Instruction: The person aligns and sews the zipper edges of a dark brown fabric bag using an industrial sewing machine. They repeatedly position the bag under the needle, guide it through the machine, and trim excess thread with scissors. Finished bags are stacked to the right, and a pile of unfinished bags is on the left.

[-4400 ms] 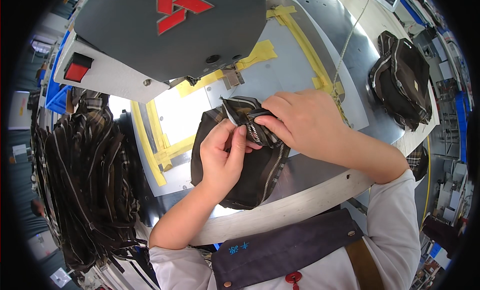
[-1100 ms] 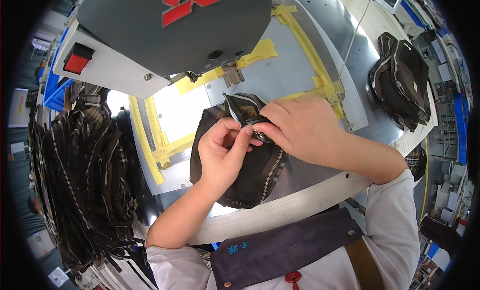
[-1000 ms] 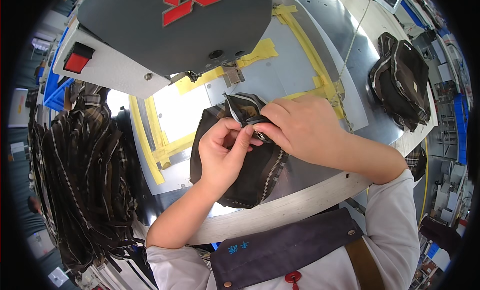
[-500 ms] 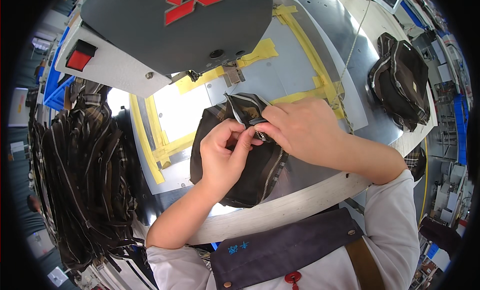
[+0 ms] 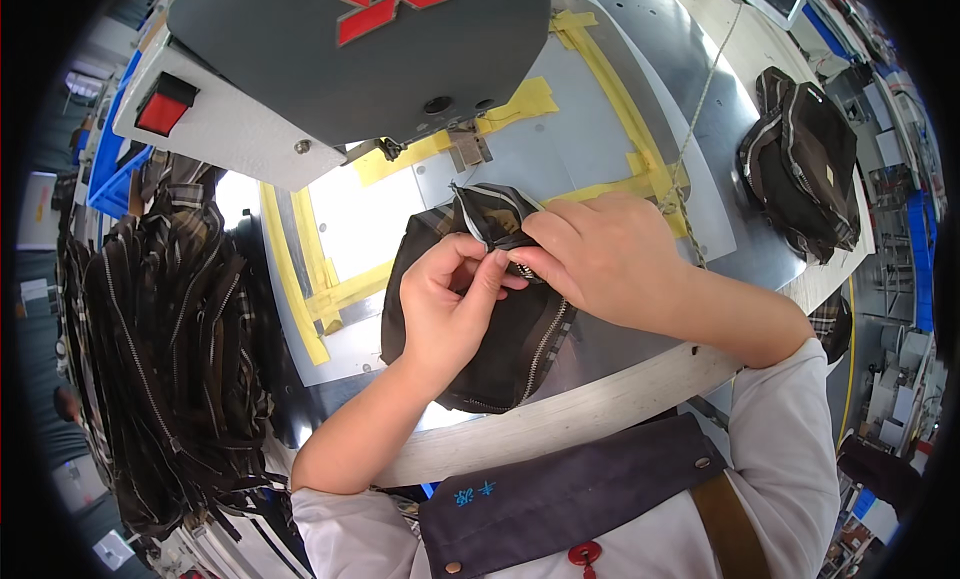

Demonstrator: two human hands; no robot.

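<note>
Pouch (image 5: pixel 510 349), dark w/ plaid bits, lies on the metal tabletop (image 5: pixel 625 344) under both hands, on the near side of the machine head (image 5: pixel 350 69) & not beneath its tip. I'm watching remotely, head cam only. L hand (image 5: pixel 445 294) has thumb & index pinched tight on the pouch's upper edge, other fingers curled; R hand (image 5: pixel 610 249) pinches the same edge from the other side, thumb pressed in, its back hiding the remaining fingers. Exactly which layers each one grips, I can't tell. Vs a few secs ago, the fingertips now meet, & less of the short run of zip teeth (image 5: pixel 525 272) shows btwn them; pouch sits in abt the same spot. I read that as close finger work on the edge, fabric gathered at one pt, no machine work rn. Long zip (image 5: pixel 547 349) curves down the R side, clear of the fingertips. Pale strip (image 5: pixel 470 222) stands just beside the L fingertips. Pile of dark pcs (image 5: pixel 170 349) is far L, pouch stack (image 5: pixel 805 159) far R, both well apart from the hands.
</note>
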